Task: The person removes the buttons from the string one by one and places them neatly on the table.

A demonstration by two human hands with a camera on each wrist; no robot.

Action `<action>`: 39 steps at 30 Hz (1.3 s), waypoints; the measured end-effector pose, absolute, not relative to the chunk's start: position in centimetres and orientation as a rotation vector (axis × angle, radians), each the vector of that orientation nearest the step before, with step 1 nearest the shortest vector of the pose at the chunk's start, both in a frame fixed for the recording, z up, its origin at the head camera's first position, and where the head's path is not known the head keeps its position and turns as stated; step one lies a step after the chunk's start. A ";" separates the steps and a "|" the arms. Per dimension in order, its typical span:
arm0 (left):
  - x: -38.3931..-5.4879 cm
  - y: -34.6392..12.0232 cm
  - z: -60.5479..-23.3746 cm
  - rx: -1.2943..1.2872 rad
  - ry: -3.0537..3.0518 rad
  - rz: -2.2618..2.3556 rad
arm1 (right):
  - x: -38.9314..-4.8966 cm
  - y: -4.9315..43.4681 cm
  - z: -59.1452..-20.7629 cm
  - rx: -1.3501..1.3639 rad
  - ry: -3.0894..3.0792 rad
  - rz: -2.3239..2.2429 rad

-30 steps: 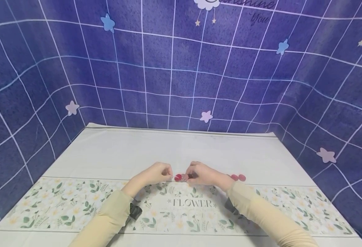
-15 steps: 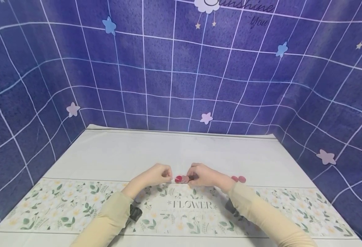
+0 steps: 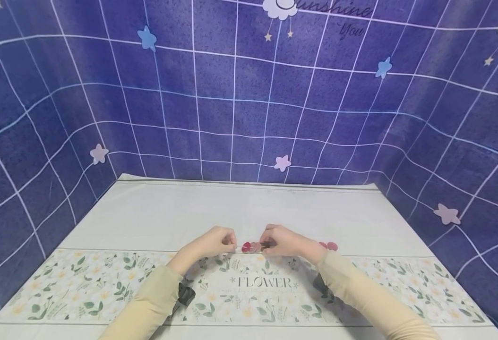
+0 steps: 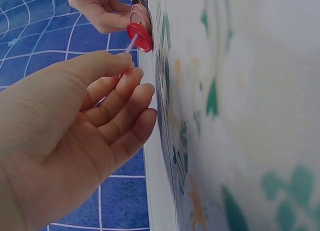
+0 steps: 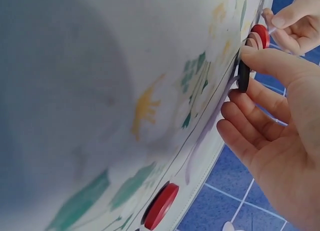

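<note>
My left hand (image 3: 216, 241) pinches a thin pale purple cord (image 4: 131, 44) between thumb and fingertips. That cord runs through a red button (image 4: 139, 37), which stands tilted at the left end of a short row. Behind it come pale pink buttons (image 4: 140, 13), close together. At the row's other end, my right hand (image 3: 284, 242) holds a black button (image 5: 243, 75) between thumb and fingers. From there the cord's tail (image 5: 204, 132) trails over the cloth. Fingers partly hide the row's right end in the head view.
Loose red buttons (image 3: 332, 246) lie on the table, just beyond the right wrist. Underneath is a white tablecloth (image 3: 181, 203) with a floral band (image 3: 104, 283). A blue gridded curtain (image 3: 215, 113) with stars encloses the back and sides.
The pink buttons show more clearly beside the red one as the right hand shifts slightly right. Cord between the left hand and red button is more visible now.
</note>
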State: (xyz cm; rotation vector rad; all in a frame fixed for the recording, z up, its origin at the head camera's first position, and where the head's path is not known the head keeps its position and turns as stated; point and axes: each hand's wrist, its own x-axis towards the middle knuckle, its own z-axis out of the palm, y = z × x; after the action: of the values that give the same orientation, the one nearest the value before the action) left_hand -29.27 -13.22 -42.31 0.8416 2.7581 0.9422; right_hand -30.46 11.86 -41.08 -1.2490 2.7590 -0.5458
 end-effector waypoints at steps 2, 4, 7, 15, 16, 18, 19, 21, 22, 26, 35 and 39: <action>-29.2 -13.2 -42.3 0.843 2.757 0.944 | -30.4 12.0 -41.1 -1.229 2.757 -0.546; -29.2 -13.2 -42.3 0.840 2.758 0.943 | -30.4 12.1 -41.1 -1.214 2.754 -0.547; -29.2 -13.2 -42.2 0.831 2.760 0.938 | -30.4 12.4 -41.0 -1.214 2.752 -0.546; -29.2 -13.2 -42.2 0.789 2.766 0.934 | -30.4 13.0 -41.1 -1.230 2.762 -0.542; -29.2 -13.2 -42.2 0.792 2.764 0.935 | -30.4 13.1 -41.1 -1.224 2.759 -0.542; -29.2 -13.3 -42.3 0.793 2.761 0.935 | -30.3 13.2 -41.1 -1.218 2.754 -0.547; -29.1 -13.3 -42.3 0.795 2.761 0.935 | -30.3 13.3 -41.1 -1.216 2.754 -0.548; -29.1 -13.3 -42.4 0.797 2.760 0.934 | -30.3 13.4 -41.1 -1.218 2.754 -0.553; -29.2 -13.3 -42.4 0.793 2.760 0.932 | -30.3 13.5 -41.2 -1.222 2.757 -0.552; -29.2 -13.3 -42.4 0.789 2.761 0.938 | -30.5 13.8 -41.3 -1.241 2.769 -0.547; -29.3 -13.3 -42.2 0.825 2.773 0.918 | -30.5 14.5 -41.3 -1.258 2.769 -0.580; -29.2 -13.3 -42.2 0.826 2.763 0.926 | -30.6 14.8 -41.4 -1.252 2.783 -0.568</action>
State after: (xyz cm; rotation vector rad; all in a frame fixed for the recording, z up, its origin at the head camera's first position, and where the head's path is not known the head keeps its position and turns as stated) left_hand -29.23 -13.32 -42.21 0.8263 2.7633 0.9257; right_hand -30.65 14.77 -41.40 -1.2521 2.7831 -0.5677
